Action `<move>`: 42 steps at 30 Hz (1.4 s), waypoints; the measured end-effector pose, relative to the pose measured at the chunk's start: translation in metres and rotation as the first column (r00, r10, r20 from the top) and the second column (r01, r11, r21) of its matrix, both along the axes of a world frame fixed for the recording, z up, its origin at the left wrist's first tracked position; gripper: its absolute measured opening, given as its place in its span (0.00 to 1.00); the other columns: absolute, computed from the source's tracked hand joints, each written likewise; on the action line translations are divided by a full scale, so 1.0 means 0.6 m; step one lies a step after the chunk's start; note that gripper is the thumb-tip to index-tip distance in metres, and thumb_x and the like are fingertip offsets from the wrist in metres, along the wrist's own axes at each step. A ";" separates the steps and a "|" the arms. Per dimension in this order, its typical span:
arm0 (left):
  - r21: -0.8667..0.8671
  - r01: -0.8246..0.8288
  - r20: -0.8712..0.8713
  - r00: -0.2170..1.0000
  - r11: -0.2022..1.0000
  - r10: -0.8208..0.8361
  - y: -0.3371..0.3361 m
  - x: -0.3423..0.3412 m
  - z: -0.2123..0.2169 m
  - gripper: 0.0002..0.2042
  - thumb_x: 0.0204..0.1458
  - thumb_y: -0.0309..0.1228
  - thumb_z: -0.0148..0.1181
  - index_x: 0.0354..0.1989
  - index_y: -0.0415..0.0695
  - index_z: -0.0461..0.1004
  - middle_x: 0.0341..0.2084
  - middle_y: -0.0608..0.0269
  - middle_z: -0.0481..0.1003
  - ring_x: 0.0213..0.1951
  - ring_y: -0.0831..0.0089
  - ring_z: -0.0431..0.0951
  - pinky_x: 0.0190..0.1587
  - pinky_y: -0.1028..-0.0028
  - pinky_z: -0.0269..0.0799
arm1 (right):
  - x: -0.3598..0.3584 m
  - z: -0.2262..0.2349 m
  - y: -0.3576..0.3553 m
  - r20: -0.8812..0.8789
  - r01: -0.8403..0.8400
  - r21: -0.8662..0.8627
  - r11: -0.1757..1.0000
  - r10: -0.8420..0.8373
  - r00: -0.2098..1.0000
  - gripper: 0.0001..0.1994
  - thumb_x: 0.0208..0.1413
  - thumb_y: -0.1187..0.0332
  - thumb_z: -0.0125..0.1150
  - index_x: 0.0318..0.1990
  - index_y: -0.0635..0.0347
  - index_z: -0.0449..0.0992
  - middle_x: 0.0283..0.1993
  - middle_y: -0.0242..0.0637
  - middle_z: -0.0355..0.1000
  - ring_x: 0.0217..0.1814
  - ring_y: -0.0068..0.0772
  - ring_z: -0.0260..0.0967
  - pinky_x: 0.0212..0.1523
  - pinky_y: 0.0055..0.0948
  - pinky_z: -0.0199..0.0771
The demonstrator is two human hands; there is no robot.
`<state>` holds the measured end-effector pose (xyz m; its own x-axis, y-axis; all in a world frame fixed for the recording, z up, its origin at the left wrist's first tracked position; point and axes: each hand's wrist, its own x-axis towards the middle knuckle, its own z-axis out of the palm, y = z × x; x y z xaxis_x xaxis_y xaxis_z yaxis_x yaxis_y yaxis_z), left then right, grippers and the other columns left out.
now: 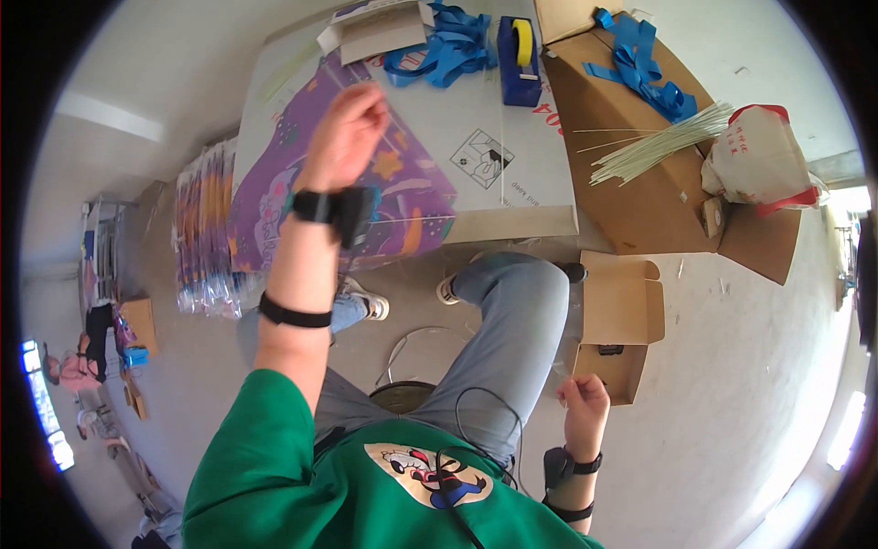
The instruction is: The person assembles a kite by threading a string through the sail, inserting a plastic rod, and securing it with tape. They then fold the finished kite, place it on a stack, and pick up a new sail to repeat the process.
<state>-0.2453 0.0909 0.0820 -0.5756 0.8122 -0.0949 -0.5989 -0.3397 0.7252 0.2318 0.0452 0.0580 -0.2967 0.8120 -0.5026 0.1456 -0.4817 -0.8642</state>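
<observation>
Purple sheet (407, 203) is prob. light, soft, slippery; best held at edge. L hand (347, 133) half-curled, R hand (584, 408) curled tighter; any hold unclear.

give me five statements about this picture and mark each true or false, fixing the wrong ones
1. The left hand is over the purple printed sheet. True.
2. The yellow tape roll sits in the dark blue dispenser. True.
3. The bundle of thin pale sticks lies on the floor. False: it lies on the large brown cardboard box.
4. Loose, flat blue ribbon lies on that box too. True.
5. The right hand touches the white, red-trimmed bag. False: it is well apart from the bag, near the small open brown cardboard box.
</observation>
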 end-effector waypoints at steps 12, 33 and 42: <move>-0.263 -0.285 -0.007 0.956 0.922 0.293 -0.514 -0.076 -0.042 0.11 0.50 0.24 0.57 0.43 0.43 0.72 0.31 0.68 0.73 0.33 0.81 0.71 0.42 0.80 0.67 | -0.164 -0.011 0.071 0.143 -0.521 0.200 0.830 0.501 0.854 0.07 0.50 0.76 0.55 0.38 0.65 0.74 0.25 0.26 0.68 0.27 0.15 0.63 0.29 0.14 0.63; -0.473 -0.430 -0.149 0.899 0.769 0.411 -0.569 -0.153 -0.175 0.07 0.48 0.26 0.61 0.36 0.45 0.73 0.27 0.71 0.72 0.30 0.81 0.71 0.36 0.80 0.69 | -0.373 -0.080 0.171 0.182 -0.566 0.244 0.787 0.536 0.824 0.03 0.54 0.72 0.53 0.32 0.61 0.71 0.22 0.24 0.64 0.23 0.13 0.59 0.25 0.14 0.59; -0.560 -0.400 -0.204 0.915 0.726 0.347 -0.550 -0.177 -0.194 0.08 0.49 0.26 0.60 0.37 0.40 0.73 0.28 0.69 0.72 0.31 0.80 0.71 0.38 0.79 0.68 | -0.402 -0.136 0.186 0.286 -0.499 0.287 0.817 0.424 0.859 0.06 0.51 0.71 0.56 0.36 0.63 0.72 0.24 0.27 0.68 0.25 0.16 0.62 0.26 0.17 0.61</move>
<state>-0.3513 -0.2391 -0.0344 -0.8472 0.3334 -0.4137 -0.4460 -0.0233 0.8947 -0.0095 0.1568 -0.0236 -0.6039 0.7338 -0.3111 0.4626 0.0049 -0.8865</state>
